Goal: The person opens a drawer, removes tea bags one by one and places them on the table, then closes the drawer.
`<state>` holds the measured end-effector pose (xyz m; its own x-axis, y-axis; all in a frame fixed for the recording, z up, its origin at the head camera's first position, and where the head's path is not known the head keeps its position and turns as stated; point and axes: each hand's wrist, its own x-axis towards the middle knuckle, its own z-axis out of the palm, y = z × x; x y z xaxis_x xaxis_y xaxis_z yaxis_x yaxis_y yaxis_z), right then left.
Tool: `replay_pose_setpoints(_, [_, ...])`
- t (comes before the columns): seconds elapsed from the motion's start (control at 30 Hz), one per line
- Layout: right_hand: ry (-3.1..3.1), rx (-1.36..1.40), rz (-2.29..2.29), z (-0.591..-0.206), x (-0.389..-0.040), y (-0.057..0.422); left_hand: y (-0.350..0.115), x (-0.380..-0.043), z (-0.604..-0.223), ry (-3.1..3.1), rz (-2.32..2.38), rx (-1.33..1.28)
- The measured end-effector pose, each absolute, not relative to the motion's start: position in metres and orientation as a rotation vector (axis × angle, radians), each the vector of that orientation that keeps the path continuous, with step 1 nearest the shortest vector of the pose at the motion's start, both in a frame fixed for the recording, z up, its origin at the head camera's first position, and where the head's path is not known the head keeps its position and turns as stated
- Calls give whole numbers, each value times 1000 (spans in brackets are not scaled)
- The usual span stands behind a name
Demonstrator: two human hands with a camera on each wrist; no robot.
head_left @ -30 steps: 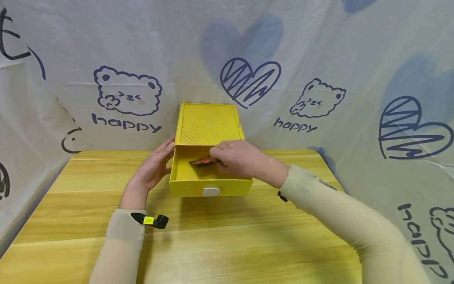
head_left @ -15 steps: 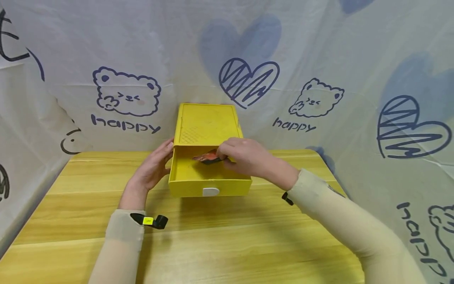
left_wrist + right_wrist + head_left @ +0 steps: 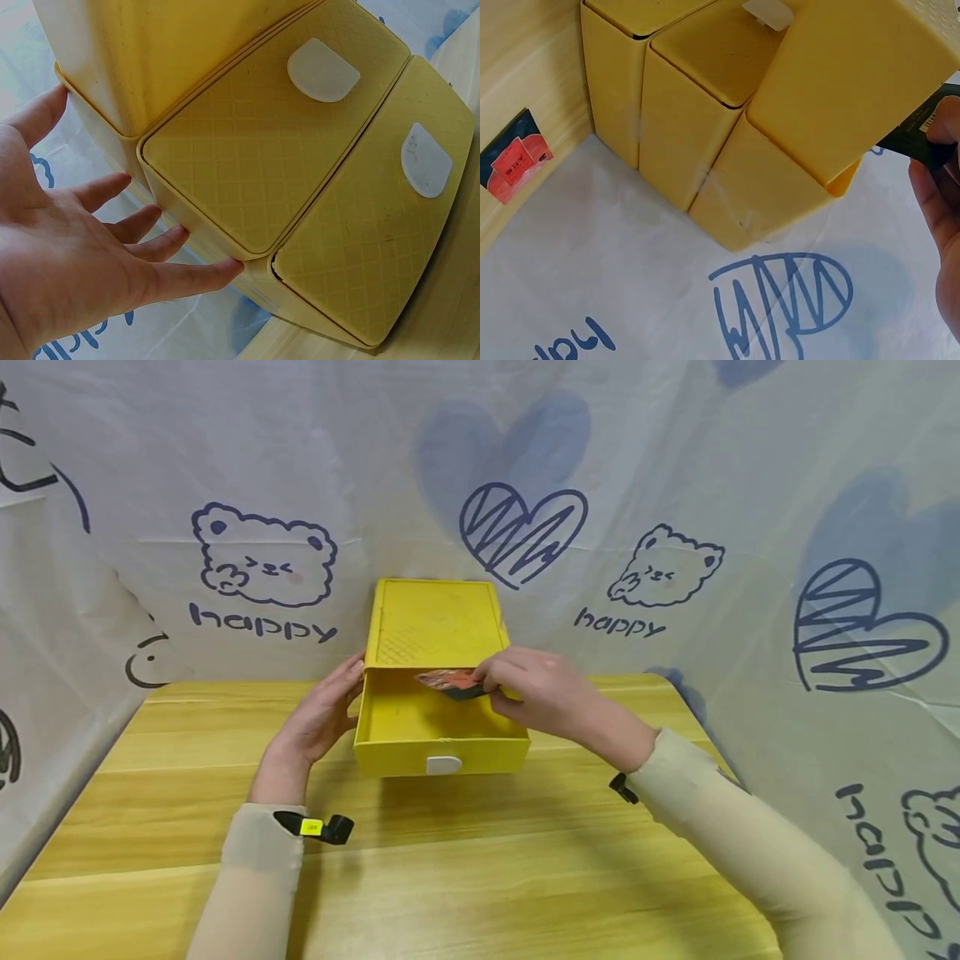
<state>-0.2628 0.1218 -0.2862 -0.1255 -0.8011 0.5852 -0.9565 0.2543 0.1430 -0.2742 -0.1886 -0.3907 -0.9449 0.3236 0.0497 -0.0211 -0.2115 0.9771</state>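
Observation:
A yellow drawer unit (image 3: 431, 627) stands against the cloth backdrop, its top drawer (image 3: 405, 755) pulled out. My left hand (image 3: 318, 718) lies along the unit's left side; in the left wrist view its fingers are spread, with fingertips at the edge by the lower drawers (image 3: 225, 150). Over the pulled-out drawer, my right hand (image 3: 543, 693) pinches a small flat sachet (image 3: 450, 680) by its right end. The sachet is reddish and dark green. In the right wrist view its dark side (image 3: 915, 139) shows beside the drawer, and part of the right hand (image 3: 941, 217) is cut off.
A second red and dark green sachet (image 3: 519, 156) lies on the wooden table (image 3: 480, 877) in the right wrist view; I cannot see it in the head view. The patterned cloth (image 3: 405, 468) hangs close behind the unit and down both sides.
My right hand has drawn back to the right and slightly upward, raising the sachet from inside the drawer. The left hand keeps its place on the unit.

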Motion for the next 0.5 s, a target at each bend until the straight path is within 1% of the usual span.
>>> replay_pose_setpoints(0.5, [-1904,1564,401,-290,-252,142,-187,-273,-390,1812,2258,386])
